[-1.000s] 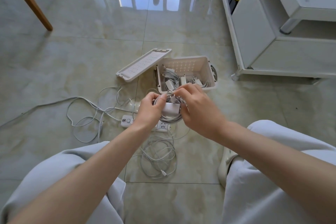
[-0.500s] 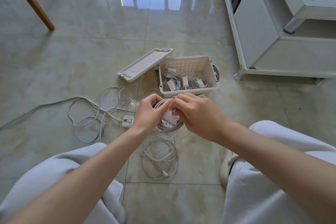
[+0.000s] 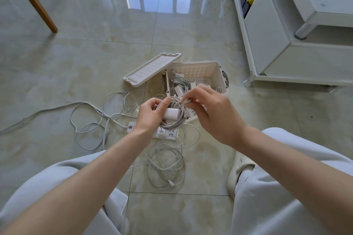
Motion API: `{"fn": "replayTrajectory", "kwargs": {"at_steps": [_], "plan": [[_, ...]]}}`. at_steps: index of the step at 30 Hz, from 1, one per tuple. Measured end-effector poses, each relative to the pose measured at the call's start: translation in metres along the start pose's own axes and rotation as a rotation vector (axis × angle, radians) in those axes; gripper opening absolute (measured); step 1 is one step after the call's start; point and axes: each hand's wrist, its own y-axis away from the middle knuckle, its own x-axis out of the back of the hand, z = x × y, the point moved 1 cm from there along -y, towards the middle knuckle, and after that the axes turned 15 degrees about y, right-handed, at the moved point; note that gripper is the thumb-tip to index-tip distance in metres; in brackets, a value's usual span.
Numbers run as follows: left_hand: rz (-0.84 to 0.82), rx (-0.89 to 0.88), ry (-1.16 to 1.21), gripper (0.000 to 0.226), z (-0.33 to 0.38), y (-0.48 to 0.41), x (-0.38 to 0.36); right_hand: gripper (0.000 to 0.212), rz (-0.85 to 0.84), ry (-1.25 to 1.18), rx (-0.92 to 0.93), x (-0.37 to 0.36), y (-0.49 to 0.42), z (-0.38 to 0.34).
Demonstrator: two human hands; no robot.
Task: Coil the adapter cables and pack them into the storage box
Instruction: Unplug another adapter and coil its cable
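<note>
The left hand [image 3: 150, 114] grips a coil of thin white cable [image 3: 172, 125] with its small white plastic adapter brick [image 3: 171, 113] laid across the loops. The fingers curl round the far side of the bundle and the thumb lies near the brick. The right hand [image 3: 214, 112] is close beside it, almost touching, and pinches the cable's free end [image 3: 185, 101] between thumb and fingertips above the coil. The bundle hangs in the air just in front of the cream perforated plastic storage box [image 3: 219, 68], which stands open on the glossy tiled floor [image 3: 76, 63] with other coiled adapters already inside.

The bundle looks light. The cable is soft and springy, so the loops will likely try to fan open once pressure comes off. The brick is the only stiff part, and its smooth shell may slip. The best hold is probably across the loops and brick together, as the left hand has it — the plug tip alone would give no control over the coil.

The flat perforated lid [image 3: 150, 69] leans beside the box. A white power strip [image 3: 168, 133] lies under the hands, and a loose tangle of white cable [image 3: 166, 166] lies nearer the knees — not yet coiled.
</note>
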Motion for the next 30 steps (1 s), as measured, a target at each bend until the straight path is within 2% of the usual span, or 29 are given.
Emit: {"fn": "replayTrajectory", "kwargs": {"at_steps": [3,7,9,12,14,16,19,24,27,30], "plan": [[-0.059,-0.091,0.07,0.025,0.008,0.006,-0.006,0.004,0.095,-0.2,-0.279,0.003,-0.005,0.001],[-0.136,-0.312,-0.003,0.03,0.013,0.015,-0.012,0.017,0.113,-0.598,-0.721,0.006,-0.013,0.01],[-0.202,-0.45,-0.115,0.029,0.011,0.019,-0.015,0.021,0.082,-0.785,-0.936,0.006,-0.018,0.021],[-0.225,-0.614,-0.235,0.025,0.008,0.022,-0.017,0.021,-0.049,-0.853,-1.043,0.002,-0.02,0.033],[-0.205,-0.723,-0.315,0.023,0.01,0.023,-0.017,0.021,-0.121,-0.786,-1.029,-0.006,-0.019,0.035],[-0.216,-0.803,-0.391,0.019,0.011,0.023,-0.016,0.021,-0.188,-0.619,-0.97,-0.014,-0.018,0.034],[-0.166,-0.792,-0.443,0.02,0.012,0.02,-0.013,0.016,-0.233,-0.376,-0.788,-0.016,-0.018,0.028],[0.029,-0.541,-0.368,0.025,0.018,0.005,-0.001,0.045,-0.426,-0.166,-0.462,-0.022,-0.015,0.0],[-0.033,-0.43,-0.34,0.025,0.017,0.003,0.0,0.042,-0.325,0.006,-0.362,-0.027,-0.016,0.001],[-0.122,-0.266,-0.272,0.035,0.018,0.004,0.0,0.032,-0.231,0.22,-0.165,-0.03,-0.017,0.002]]}}
